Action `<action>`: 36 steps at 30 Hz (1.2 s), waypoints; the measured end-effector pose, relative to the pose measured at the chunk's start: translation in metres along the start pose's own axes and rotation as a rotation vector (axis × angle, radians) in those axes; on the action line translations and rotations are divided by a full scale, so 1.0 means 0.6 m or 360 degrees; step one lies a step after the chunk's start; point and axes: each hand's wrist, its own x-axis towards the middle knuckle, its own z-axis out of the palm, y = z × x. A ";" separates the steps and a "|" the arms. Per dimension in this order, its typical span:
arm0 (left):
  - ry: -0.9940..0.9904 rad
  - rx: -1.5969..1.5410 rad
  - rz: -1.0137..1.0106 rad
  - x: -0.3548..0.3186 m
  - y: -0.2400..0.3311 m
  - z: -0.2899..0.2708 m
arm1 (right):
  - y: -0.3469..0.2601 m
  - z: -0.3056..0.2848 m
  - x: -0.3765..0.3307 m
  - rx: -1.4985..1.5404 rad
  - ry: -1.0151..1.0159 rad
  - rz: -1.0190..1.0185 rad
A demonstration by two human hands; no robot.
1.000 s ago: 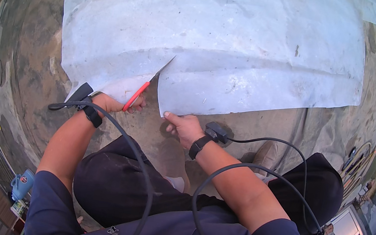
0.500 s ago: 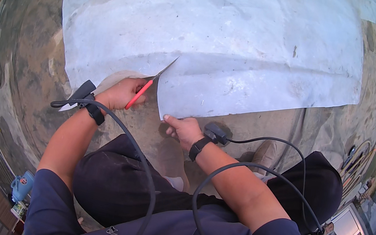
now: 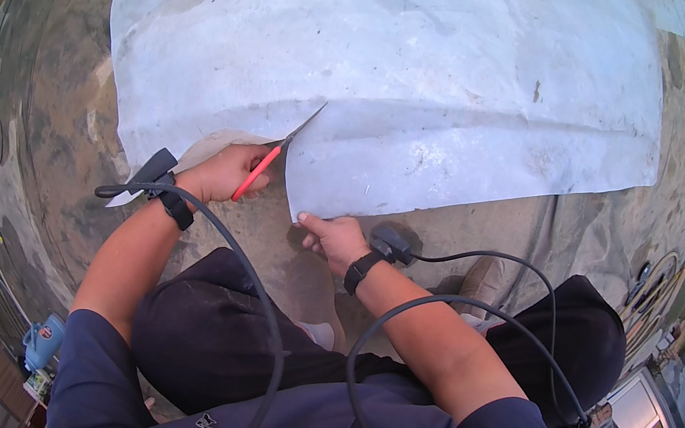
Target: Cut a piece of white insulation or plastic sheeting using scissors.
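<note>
A large pale sheet (image 3: 390, 48) lies spread over the ground, with a slit running in from its near edge. My left hand (image 3: 233, 169) is closed on a pair of scissors (image 3: 259, 167) with red handles; their dark blades reach into the sheet at the inner end of the slit. The part of the sheet left of the cut curls up against that hand. My right hand (image 3: 334, 238) pinches the near corner of the sheet on the right side of the slit, between thumb and fingers. Its curled fingertips are partly hidden.
Black cables (image 3: 438, 297) loop from devices strapped at both wrists across my forearms and lap. My shoes (image 3: 485, 280) stand on the stained concrete ground (image 3: 51, 98) close to the sheet. A blue jug (image 3: 42, 342) is at the lower left. Coiled hose (image 3: 651, 291) lies at the far right.
The scissors and my left hand have shifted very slightly to the right. My right hand keeps its pinch on the sheet's corner, almost in the same place.
</note>
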 end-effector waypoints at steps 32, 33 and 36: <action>-0.0053 0.0017 0.0072 -0.004 0.012 0.006 | -0.018 0.002 -0.013 -0.0051 0.0065 0.0078; -0.0071 0.0007 0.0064 -0.004 0.009 0.005 | -0.017 0.003 -0.013 -0.0044 0.0063 0.0081; -0.0057 0.0056 0.0109 0.000 -0.003 0.005 | -0.013 0.004 -0.010 -0.0023 0.0048 0.0068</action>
